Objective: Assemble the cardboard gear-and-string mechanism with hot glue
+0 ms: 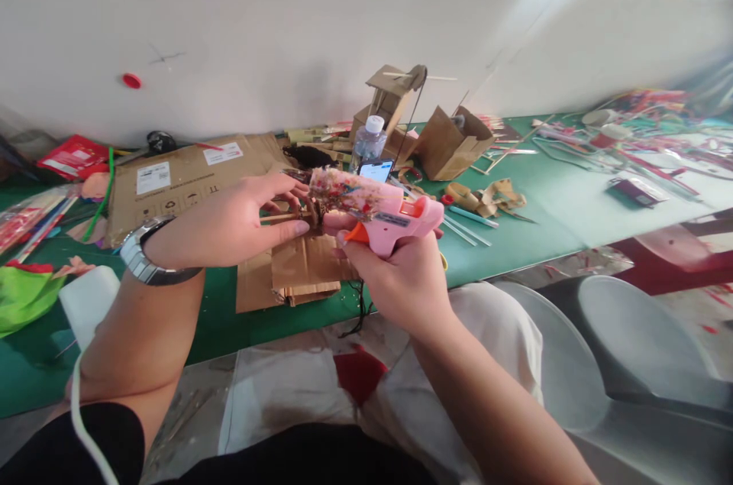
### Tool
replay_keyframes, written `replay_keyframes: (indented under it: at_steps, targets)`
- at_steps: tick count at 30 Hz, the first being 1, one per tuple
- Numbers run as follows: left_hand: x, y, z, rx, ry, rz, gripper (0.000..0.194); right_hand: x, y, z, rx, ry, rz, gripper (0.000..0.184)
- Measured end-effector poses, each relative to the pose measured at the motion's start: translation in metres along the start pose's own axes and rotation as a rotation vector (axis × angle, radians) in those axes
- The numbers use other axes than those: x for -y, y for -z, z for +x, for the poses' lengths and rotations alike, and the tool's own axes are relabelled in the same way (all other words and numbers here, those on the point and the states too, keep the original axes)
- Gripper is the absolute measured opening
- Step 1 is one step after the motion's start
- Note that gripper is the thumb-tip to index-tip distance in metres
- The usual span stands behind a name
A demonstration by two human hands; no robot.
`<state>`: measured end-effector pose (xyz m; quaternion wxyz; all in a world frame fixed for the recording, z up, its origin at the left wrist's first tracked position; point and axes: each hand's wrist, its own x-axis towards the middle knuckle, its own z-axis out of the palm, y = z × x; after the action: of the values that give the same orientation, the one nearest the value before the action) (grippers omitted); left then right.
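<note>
My right hand (409, 282) is wrapped round the grip of a pink hot glue gun (395, 221). An orange trigger shows near my thumb, and the barrel is crusted with colourful bits. Its nozzle points left, toward my left hand (229, 218). That hand's fingers and thumb close round a thin wooden stick (278, 218), whose end meets a small brown piece; the fingers partly hide the contact. Just below both hands sits a folded cardboard piece (306, 263) on the green table (223, 336).
A large flat carton (137, 202) lies at the left. Behind my hands stand a clear bottle (372, 140), a lit phone (376, 169) and cardboard models (452, 145). Cardboard scraps (486, 198) and clear glue sticks (466, 231) lie right. Grey chairs (641, 340) stand at the table's near side.
</note>
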<state>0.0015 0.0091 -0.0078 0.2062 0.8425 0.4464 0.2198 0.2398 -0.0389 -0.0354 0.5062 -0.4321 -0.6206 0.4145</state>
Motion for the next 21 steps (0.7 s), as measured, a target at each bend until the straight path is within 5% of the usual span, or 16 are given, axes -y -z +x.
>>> replay_keyframes:
  at_steps: [21]
  targets:
    - [-0.003, -0.01, -0.004, -0.028, 0.023, -0.086, 0.039, 0.003, 0.007, 0.001, -0.003, -0.021, -0.011, 0.023]
